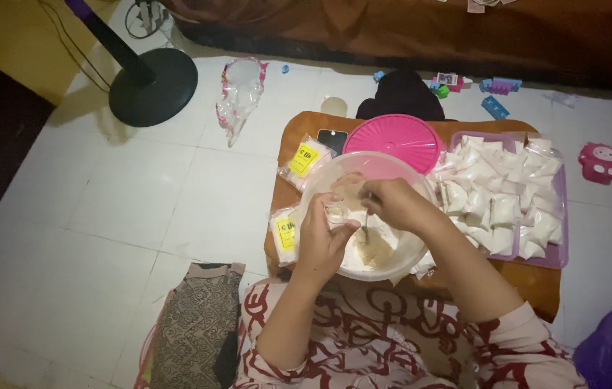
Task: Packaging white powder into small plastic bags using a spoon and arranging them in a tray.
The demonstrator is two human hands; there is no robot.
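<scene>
Filling step in hand, judged. Left hand (320, 241) fingers pinched small clear plastic pouch (336, 212) over translucent round plastic bowl (399, 169) of white powder (371, 248), at tabletop (529, 277) centre. Right hand (391, 202) fingers gripped thin metal spoon (367, 229). Next move calls for steady pouch mouth.

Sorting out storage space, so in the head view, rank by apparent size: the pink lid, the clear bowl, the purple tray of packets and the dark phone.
1. Purple tray
2. Clear bowl, partly hidden by the hands
3. Pink lid, slightly smaller than the bowl
4. Dark phone
</scene>
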